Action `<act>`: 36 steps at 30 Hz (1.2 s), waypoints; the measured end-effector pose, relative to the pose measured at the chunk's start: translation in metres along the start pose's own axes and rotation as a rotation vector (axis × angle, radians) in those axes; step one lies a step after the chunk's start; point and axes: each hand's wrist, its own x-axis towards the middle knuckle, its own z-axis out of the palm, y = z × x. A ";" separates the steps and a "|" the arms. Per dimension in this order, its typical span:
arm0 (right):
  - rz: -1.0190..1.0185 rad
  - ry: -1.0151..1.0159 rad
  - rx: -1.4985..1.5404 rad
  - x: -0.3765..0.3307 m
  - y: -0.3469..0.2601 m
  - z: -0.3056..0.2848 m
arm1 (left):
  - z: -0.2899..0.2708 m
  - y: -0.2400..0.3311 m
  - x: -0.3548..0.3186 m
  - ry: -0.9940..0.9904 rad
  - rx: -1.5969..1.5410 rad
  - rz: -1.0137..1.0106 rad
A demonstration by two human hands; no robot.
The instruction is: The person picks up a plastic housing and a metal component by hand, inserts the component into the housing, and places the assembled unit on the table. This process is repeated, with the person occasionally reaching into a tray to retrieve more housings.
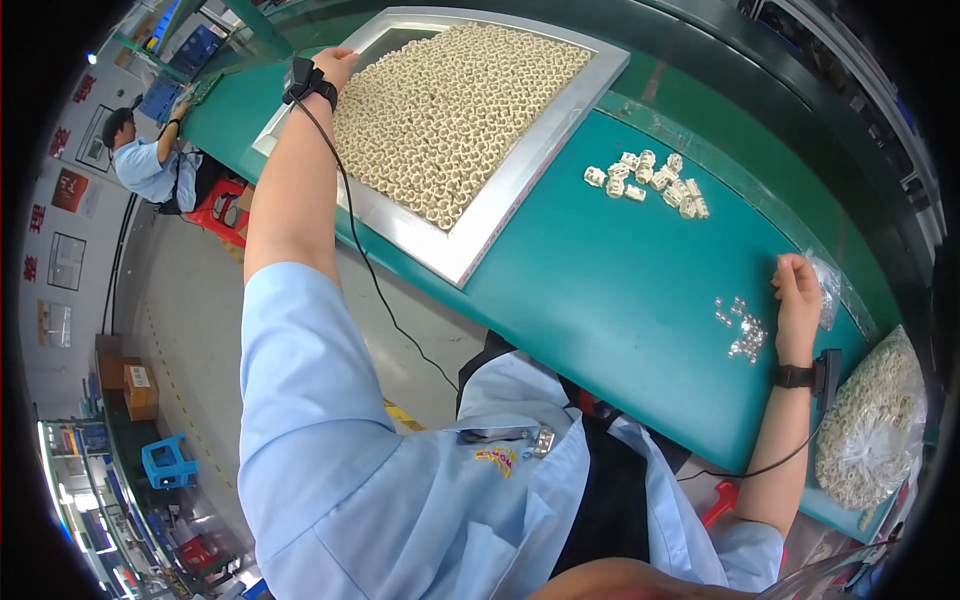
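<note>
My left hand reaches over the far left part of a silver-framed tray, its fingers drawn together beside a mass of small cream ring-shaped parts. Anything between those fingertips is too small to make out. On the right, my right hand is raised with curled fingers next to a small clear plastic bag; its fingertips hide whatever they may hold. Just left of that hand, small clear shiny beads lie scattered on the green table. A loose group of cream cylindrical parts lies farther back.
A large clear bag of cream parts stands at the table's right end. Cables run from the black wrist devices on both arms. A co-worker sits far left at the same table. On the floor are a blue stool and cardboard boxes.
</note>
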 end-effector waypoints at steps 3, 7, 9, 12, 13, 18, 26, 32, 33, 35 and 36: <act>-0.017 0.006 -0.006 0.000 0.002 0.000 | 0.010 -0.012 0.016 -0.025 0.142 0.054; -0.039 0.010 -0.025 0.000 0.000 0.004 | 0.012 -0.022 0.031 -0.023 0.261 0.092; -0.034 0.025 -0.034 -0.001 -0.002 0.004 | 0.017 -0.019 0.033 -0.062 0.334 0.092; -0.025 0.053 -0.054 -0.002 -0.004 0.003 | 0.031 -0.007 0.026 -0.140 0.370 0.059; -0.026 0.051 -0.048 -0.003 -0.004 0.003 | 0.028 -0.009 0.024 -0.168 0.403 0.033; -0.023 0.038 -0.034 -0.001 -0.002 0.005 | 0.029 -0.029 0.032 -0.147 0.454 0.042; -0.070 0.017 -0.019 -0.001 0.006 0.001 | 0.022 0.000 0.004 -0.059 0.247 0.031; -0.104 0.008 -0.018 0.004 0.005 0.005 | 0.013 0.122 -0.082 -0.195 -0.318 0.477; -0.095 0.024 -0.022 0.005 0.006 0.003 | 0.012 0.155 -0.113 -0.276 -0.360 0.548; -0.076 0.006 -0.011 0.006 0.007 0.000 | 0.012 0.212 -0.173 -0.454 -0.397 0.679; -0.071 0.018 -0.011 0.005 0.009 -0.001 | 0.016 0.233 -0.198 -0.553 -0.389 0.737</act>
